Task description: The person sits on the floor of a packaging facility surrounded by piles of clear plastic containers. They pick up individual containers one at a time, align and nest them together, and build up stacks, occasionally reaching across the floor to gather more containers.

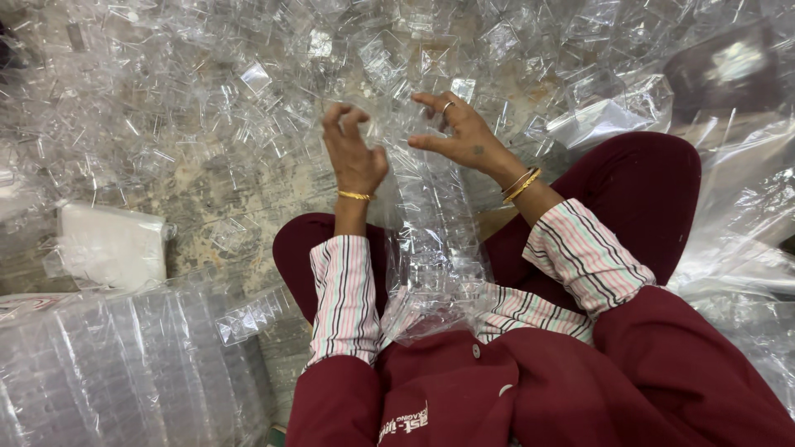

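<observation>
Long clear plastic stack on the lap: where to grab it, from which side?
Likely at the far end of the stack, between left hand and right hand. It lies lengthwise away from the body, so pinch its narrow sides from left and right.

The clear sleeve [435, 240] of stacked pieces blends into the loose clear pieces [248, 91] behind it, so its top end cannot be made out. Whether the left hand [352, 149] or right hand [460, 132] touches it is unclear. The bags [116, 372] run off the left edge.
</observation>
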Demonstrator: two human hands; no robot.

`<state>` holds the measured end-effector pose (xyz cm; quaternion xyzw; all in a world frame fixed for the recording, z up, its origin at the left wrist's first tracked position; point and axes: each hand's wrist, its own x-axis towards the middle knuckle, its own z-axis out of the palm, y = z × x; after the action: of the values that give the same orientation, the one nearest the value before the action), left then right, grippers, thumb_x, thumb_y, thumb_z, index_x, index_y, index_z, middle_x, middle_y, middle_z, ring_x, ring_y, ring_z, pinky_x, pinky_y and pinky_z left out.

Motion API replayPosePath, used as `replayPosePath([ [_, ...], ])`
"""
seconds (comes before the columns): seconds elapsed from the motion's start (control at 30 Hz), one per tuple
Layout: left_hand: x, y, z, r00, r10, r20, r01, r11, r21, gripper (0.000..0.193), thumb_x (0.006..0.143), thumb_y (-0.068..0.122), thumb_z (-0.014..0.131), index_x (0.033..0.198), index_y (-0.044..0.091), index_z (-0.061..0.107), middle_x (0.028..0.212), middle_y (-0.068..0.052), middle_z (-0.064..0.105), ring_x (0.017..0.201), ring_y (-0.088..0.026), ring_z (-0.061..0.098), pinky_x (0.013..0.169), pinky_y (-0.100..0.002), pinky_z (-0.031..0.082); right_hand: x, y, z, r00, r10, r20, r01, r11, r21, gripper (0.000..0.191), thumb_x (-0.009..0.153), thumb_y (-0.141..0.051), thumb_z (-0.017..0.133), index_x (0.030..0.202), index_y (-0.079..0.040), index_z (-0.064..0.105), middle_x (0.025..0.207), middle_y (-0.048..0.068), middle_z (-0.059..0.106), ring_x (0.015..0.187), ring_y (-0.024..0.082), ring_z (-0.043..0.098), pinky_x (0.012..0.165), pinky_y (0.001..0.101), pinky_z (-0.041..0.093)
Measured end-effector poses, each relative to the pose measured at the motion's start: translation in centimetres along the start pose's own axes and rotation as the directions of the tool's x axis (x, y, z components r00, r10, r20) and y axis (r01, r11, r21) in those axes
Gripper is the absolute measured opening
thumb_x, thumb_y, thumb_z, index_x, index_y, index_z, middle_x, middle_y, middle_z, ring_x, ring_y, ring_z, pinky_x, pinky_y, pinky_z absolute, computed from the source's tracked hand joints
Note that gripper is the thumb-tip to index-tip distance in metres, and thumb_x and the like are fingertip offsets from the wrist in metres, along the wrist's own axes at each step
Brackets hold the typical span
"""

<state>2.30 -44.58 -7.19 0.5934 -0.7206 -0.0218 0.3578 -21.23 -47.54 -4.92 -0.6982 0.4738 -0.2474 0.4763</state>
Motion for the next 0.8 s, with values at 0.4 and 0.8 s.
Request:
replayPosePath([
  [0.4,-2.8,6.4,0.9,0.796,0.447,0.408,-0.438,0.891,-0.119,0.093,0.066,-0.01,0.069,0.149,0.025,0.044,0.15,-0.014,0.04,0.14,-0.036,0.046,0.114,-0.05,0.039,0.4,4.1,-0.2,0.961,-0.011,0.276,0.103,0.941,-0.321,0.063,0.078,-0.046,0.075,0.134,-0.018,0.067,0.124,0.013,0.066,0.111,0.035,0.066,0.091,0.0454,0.053],
  [0.8,-1.7,-1.2,-0.3,0.963,0.041,-0.266,-0.052,0.998,-0.032,0.067,0.094,0.021,0.073,0.15,0.009,0.038,0.151,-0.013,0.039,0.144,-0.032,0.039,0.124,-0.052,0.034,-0.2,-0.6,-1.0,0.981,0.082,0.175,-0.09,0.995,0.042,0.08,0.079,-0.054,0.079,0.143,-0.01,0.058,0.121,0.015,0.061,0.109,0.029,0.062,0.087,0.0419,0.055],
])
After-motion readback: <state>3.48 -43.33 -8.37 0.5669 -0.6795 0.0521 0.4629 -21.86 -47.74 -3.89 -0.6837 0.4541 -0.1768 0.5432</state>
